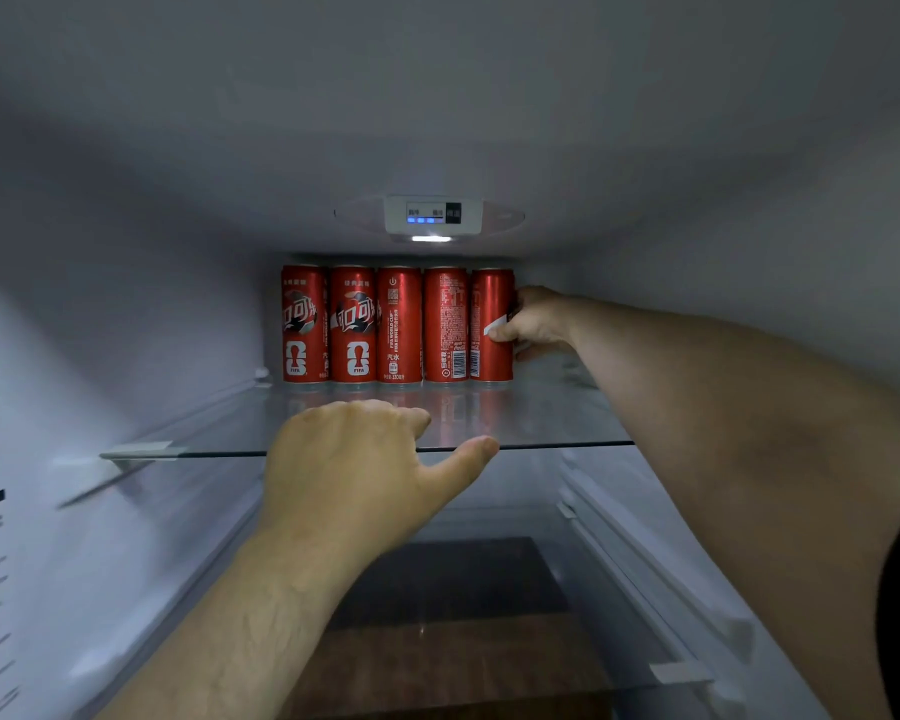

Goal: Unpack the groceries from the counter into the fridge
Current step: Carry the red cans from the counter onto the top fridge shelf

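Observation:
Several tall red soda cans stand upright in a row at the back of the fridge's top glass shelf (552, 423). My right hand (533, 320) reaches deep along the right wall and grips the rightmost can (491, 324), thumb across its front. My left hand (365, 459) rests on the front edge of the glass shelf, fingers on top and thumb stretched out to the right; it holds nothing. The other cans (375, 324) stand side by side to the left of the held one.
A control panel with a small lit lamp (432, 216) sits on the fridge ceiling above the cans. White walls close in on both sides. Below the shelf lies a lower glass shelf (681, 672), with a dark brown surface (453, 641) showing beneath it.

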